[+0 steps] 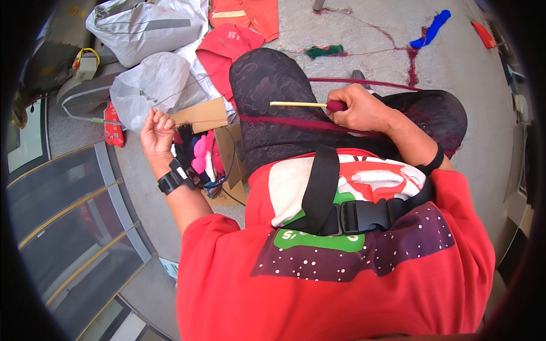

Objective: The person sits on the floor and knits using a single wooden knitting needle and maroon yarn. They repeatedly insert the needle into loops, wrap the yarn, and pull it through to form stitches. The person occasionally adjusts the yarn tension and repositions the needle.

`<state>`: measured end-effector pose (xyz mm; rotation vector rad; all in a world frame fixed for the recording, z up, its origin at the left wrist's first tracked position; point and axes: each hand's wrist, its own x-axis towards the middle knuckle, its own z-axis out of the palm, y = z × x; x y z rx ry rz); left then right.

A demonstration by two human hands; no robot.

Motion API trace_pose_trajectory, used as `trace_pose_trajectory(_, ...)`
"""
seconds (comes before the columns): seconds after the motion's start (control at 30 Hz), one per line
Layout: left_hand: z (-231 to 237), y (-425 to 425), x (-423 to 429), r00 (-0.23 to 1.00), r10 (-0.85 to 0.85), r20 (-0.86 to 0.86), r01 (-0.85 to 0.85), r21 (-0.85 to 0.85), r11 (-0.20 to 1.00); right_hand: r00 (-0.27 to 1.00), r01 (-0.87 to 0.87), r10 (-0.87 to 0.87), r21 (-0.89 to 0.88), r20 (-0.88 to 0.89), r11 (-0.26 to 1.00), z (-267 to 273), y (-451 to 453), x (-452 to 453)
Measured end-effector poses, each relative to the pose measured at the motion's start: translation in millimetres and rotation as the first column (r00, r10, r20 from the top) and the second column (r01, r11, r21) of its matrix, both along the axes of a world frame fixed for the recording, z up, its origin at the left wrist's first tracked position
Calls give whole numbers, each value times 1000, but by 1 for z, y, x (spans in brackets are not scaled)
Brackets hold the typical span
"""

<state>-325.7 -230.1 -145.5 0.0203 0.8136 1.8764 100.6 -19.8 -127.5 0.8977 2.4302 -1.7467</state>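
Note:
My left hand (158, 134) is raised at the left, above an open cardboard box (198, 115), its fingers curled on a thin dark red yarn strand. In my right hand (362, 106), over my lap, is a pale stick (296, 104) with a small maroon yarn ball (336, 105) wound at its gripped end. A loose maroon yarn skein (294, 122) stretches across my thighs, just below the stick, and passes by my right hand. Another stretch of the maroon yarn (362, 81) spans between my knees. Part of the stick is hidden in my fist.
Pink, white and dark yarn bundles (204, 155) fill the box. Plastic bags (149, 85), a white sack (145, 30) and red cloth (226, 51) lie beyond. Green yarn (325, 51), blue yarn (431, 30) and tangled maroon strands (412, 66) are on the floor. A glazed frame (76, 221) stands left.

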Motion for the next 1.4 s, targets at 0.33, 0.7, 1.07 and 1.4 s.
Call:
trace_pose_trajectory(0.33, 54, -71, -67, 951, 58, -305, -146, -274, 950, 999, -39, 40, 21, -14, 999, -1, -2, -1)
trace_pose_trajectory(0.7, 169, -64, -43, 722, -164, -672, -65, -302, 951, 987, 94, -93, 0, -132, 996, 16, 6, -6)
trace_pose_trajectory(1.07, 254, 21, 78, 416, -336, -845, 173, -289, 942, 908, 159, -175, -75, -380, 984, 113, 33, -51)
trace_pose_trajectory(1.4, 268, 69, 146, 367, -355, -860, 394, -202, 897, 767, -273, -120, -489, -631, 828, 114, -5, -98)
